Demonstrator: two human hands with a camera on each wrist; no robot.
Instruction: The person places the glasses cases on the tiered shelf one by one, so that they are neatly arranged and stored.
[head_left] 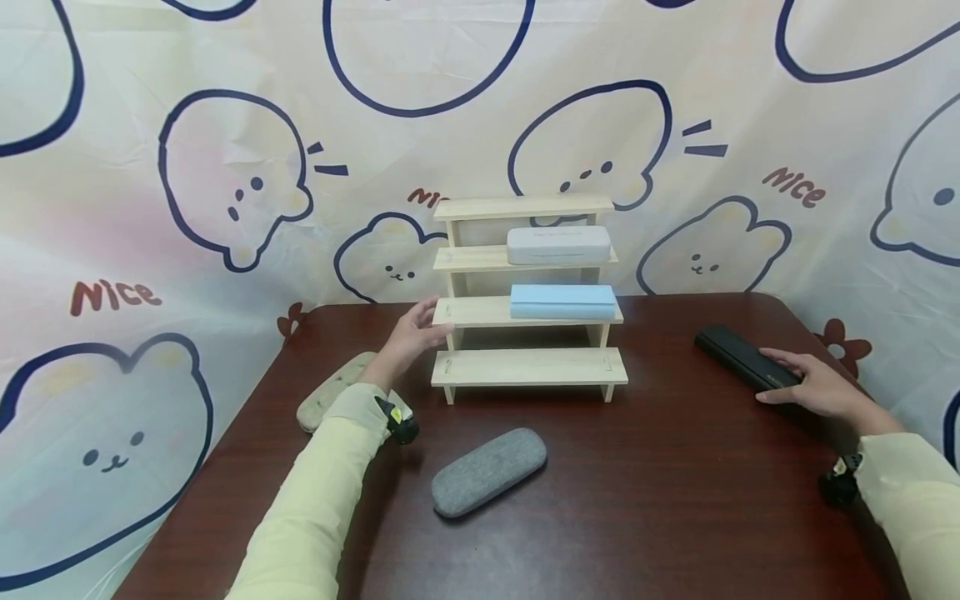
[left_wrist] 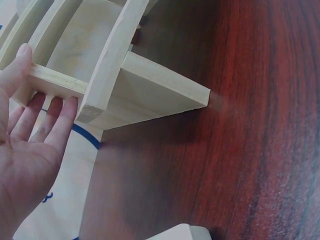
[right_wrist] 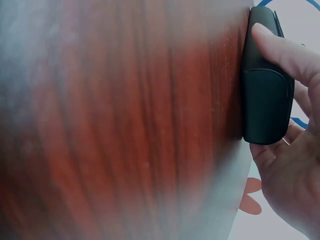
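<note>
A wooden tiered display rack (head_left: 529, 367) stands at the back of the table. My left hand (head_left: 417, 333) holds the rack's left side at the second step from the bottom; in the left wrist view its thumb is above the side piece, fingers beneath. Over at the right, my right hand (head_left: 821, 385) grips the near end of a black glasses case (head_left: 738, 357), thumb on one side and fingers on the other. The right wrist view shows this black case (right_wrist: 267, 105) close against the table surface; whether it touches I cannot tell.
On the rack are a white glasses case (head_left: 558, 246) and, one step lower, a light blue case (head_left: 562, 302). A grey felt glasses case (head_left: 489, 472) lies at the table's front middle. Partly behind my left arm lies a pale patterned case (head_left: 330, 390). Printed cloth (head_left: 480, 150) hangs behind.
</note>
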